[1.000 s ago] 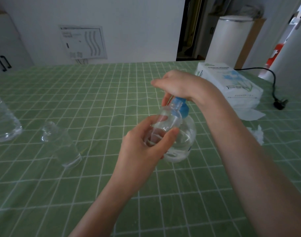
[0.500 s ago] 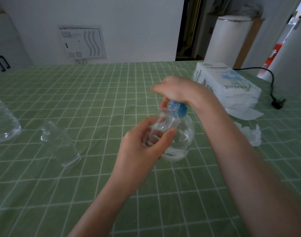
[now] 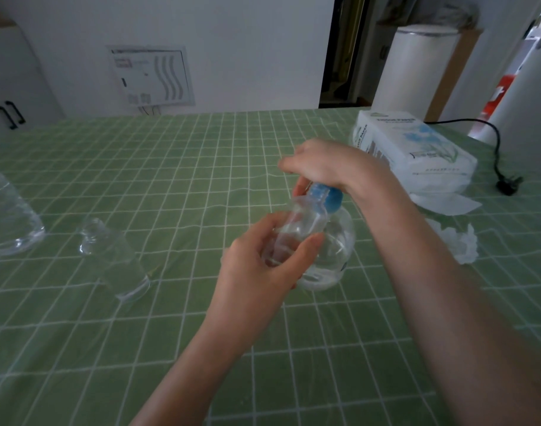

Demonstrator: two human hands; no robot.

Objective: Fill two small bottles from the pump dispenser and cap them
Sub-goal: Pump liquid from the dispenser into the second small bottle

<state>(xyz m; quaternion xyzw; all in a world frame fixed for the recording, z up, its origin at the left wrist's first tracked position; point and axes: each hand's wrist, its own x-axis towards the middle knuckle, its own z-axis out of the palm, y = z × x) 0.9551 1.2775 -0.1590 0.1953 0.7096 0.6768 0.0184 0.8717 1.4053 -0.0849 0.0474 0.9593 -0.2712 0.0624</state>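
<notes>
A round clear pump dispenser [image 3: 336,250] with a blue pump head [image 3: 327,196] stands on the green checked tablecloth, partly filled with clear liquid. My right hand [image 3: 323,164] lies on top of the pump head, fingers curled over it. My left hand [image 3: 263,265] grips a small clear bottle [image 3: 303,224] and holds its open neck tilted up under the pump's spout. A second small clear bottle [image 3: 115,256] stands on the cloth to the left, apart from both hands. No caps are visible.
A large clear water bottle [image 3: 8,216] stands at the left edge. A white tissue pack [image 3: 416,152] lies at the back right, a crumpled tissue [image 3: 456,244] in front of it. A black cable with plug [image 3: 505,179] lies at the far right.
My right hand has pushed the blue pump head down; it sits lower over the dispenser than a second ago. The left hand keeps the small bottle at the spout.
</notes>
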